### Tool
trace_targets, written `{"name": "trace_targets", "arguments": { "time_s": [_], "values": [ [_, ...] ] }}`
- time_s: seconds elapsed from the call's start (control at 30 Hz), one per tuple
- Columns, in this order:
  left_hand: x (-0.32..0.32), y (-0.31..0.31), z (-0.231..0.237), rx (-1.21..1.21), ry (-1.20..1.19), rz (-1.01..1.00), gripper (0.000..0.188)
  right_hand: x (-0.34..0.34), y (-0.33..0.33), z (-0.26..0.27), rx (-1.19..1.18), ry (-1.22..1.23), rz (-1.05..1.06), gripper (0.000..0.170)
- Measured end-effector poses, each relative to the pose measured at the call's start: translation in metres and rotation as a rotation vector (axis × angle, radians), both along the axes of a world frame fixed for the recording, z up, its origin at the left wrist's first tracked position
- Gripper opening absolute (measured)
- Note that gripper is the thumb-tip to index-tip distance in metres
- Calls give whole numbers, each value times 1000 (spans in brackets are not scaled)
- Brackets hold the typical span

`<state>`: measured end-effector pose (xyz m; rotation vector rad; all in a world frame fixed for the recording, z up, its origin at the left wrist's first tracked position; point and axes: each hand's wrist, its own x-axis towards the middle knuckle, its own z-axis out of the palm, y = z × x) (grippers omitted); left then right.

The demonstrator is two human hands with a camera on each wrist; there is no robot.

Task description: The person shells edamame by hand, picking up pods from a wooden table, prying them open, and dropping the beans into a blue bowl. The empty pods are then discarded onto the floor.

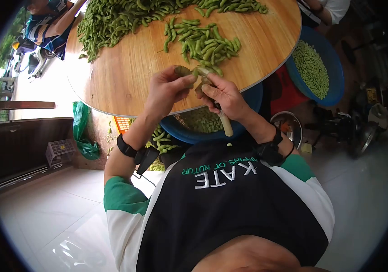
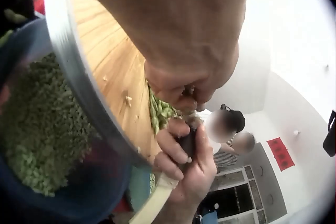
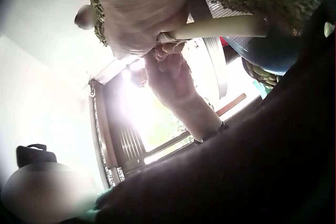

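Note:
My left hand is over the near edge of the round wooden table, its thumb and fingers pinching a green soybean pod. Close beside it, my right hand curls around a tool with a pale, cream-coloured handle. The handle sticks out below that hand in the left wrist view, and its working end is mostly hidden by the fingers. Both hands' fingertips meet at the pod. Under them, a blue basin holds shelled green beans. Loose pods lie just beyond the hands.
A large heap of pods covers the far left of the table. At right, a second blue basin holds shelled beans, near a metal bowl. Other people sit across the table. A green bag hangs at left.

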<state>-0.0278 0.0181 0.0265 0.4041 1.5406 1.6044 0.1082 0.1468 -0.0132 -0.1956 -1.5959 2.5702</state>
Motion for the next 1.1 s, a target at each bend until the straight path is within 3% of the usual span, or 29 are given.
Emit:
{"name": "trace_targets", "arguments": {
  "time_s": [0.43, 0.53, 0.73, 0.83, 0.87, 0.9, 0.93, 1.0, 1.07, 1.1],
  "values": [
    [11, -10, -21, 126, -36, -24, 11, 10, -6, -2, -191, 40, 86, 33],
    [13, -11, -24, 171, 88, -55, 12, 12, -5, -2, -223, 17, 90, 30],
    [19, -12, -23, 156, 272, -7, 12, 12, -14, -3, 0, 15, -69, 27],
    [9, -10, -24, 228, 125, -76, 10, 9, -17, -5, 52, 89, -139, 29],
    [7, -10, -23, 275, -44, -114, 9, 10, -15, -5, 52, 89, -137, 29],
    [5, -9, -21, 321, -212, -154, 9, 11, -9, -4, -43, 84, -54, 30],
    [2, -9, -19, 321, -210, -153, 9, 11, -4, -4, -138, 80, 28, 31],
    [-4, -9, -15, 376, -492, -337, 8, 14, 1, -7, -144, 95, 73, 28],
    [-11, -8, -24, 366, -590, -371, 7, 12, 2, -15, -148, 108, 117, 24],
    [-11, -6, -24, 356, -686, -403, 6, 7, -1, -19, 179, 225, -27, 24]
  ]
}}
